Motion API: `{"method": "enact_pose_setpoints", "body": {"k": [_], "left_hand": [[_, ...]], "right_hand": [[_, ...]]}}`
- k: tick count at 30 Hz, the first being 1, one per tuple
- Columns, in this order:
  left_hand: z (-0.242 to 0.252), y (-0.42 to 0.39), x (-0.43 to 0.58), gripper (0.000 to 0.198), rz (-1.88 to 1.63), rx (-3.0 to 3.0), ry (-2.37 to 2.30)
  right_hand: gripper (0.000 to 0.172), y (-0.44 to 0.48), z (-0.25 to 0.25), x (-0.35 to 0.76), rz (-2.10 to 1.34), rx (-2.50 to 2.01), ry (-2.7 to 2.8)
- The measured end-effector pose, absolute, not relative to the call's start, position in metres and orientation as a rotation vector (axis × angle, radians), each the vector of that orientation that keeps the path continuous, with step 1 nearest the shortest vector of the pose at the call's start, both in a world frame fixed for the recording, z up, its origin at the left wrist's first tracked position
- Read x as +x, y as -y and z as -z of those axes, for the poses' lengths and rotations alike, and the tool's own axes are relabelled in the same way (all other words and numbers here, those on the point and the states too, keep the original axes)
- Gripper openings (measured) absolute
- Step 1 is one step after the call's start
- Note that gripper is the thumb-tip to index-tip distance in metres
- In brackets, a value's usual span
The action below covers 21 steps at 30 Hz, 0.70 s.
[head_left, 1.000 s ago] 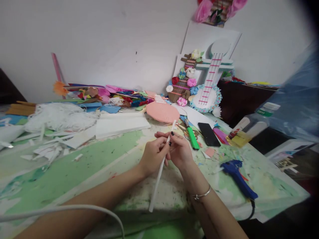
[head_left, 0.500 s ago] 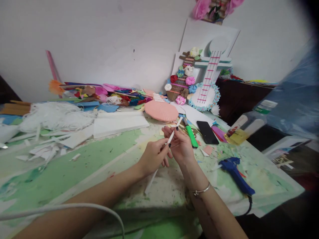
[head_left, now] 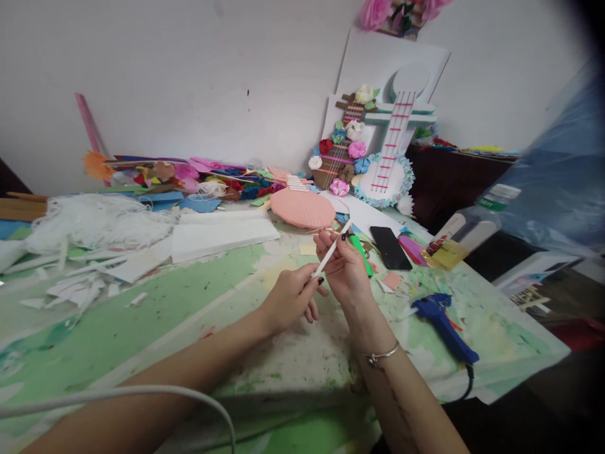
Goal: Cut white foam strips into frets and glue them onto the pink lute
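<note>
With the clock centred on the hands and 12 pointing straight ahead, a pale cable (head_left: 118,392) arches across the near foreground from 8 to 7. At 4 a blue glue gun (head_left: 447,329) lies on the paint-stained table (head_left: 189,318), apart from both hands.

At the centre, the left hand (head_left: 290,293) pinches the lower part of a slender white stick (head_left: 327,259) between thumb and forefinger. The right hand (head_left: 352,274), palm turned up, has its thumb over the upper part, the other fingers loosely curled behind. The stick is held above the table, slanting with its tip towards 1.

It looks very light and fairly stiff (perhaps rolled paper, though I cannot tell), so a hard squeeze could dent or kink it. A gentle pinch at two well-separated spots along its length should keep it straight; the smooth surface may slide a little.

Just beyond the right hand, at 3, lies a green-handled cutter (head_left: 362,255), then a black phone (head_left: 391,248). Farther off, a pink paper instrument (head_left: 302,209) lies at 11, and a flower-trimmed brown guitar model (head_left: 333,169) stands near 12.
</note>
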State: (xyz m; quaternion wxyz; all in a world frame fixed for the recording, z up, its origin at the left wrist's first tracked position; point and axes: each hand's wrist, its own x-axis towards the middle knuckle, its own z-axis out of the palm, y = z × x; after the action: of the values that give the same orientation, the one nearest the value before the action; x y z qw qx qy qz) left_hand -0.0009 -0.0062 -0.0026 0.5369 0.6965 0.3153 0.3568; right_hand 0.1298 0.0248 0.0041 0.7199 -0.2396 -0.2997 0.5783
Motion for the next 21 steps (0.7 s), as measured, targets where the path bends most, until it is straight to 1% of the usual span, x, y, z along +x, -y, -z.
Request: {"method": "enact_pose_setpoints", "body": {"k": [3,6,8,14,18,21], "left_hand": [[0.003,0.005,-0.001,0.024,-0.880,1.600,-0.779],[0.003,0.002,-0.002,0.023,-0.977,1.591,-0.838],[0.002,0.000,-0.003,0.024,-1.024,1.588,-0.853],[-0.001,-0.008,-0.008,0.028,-1.070,1.585,-0.908],[-0.005,-0.015,-0.013,0.025,-1.114,1.608,-0.915],[-0.009,-0.017,-0.016,0.025,-1.097,1.502,-0.886]], "right_hand": [[0.008,-0.021,-0.005,0.128,-1.281,-0.525,0.740],[0.018,-0.017,-0.005,0.125,-1.301,-0.545,0.878],[0.022,-0.015,-0.006,0.123,-1.328,-0.580,0.929],[0.023,-0.012,-0.009,0.118,-1.370,-0.684,0.995],[0.022,-0.012,-0.008,0.116,-1.385,-0.654,1.002],[0.023,-0.012,-0.008,0.116,-1.400,-0.618,1.018]]}}
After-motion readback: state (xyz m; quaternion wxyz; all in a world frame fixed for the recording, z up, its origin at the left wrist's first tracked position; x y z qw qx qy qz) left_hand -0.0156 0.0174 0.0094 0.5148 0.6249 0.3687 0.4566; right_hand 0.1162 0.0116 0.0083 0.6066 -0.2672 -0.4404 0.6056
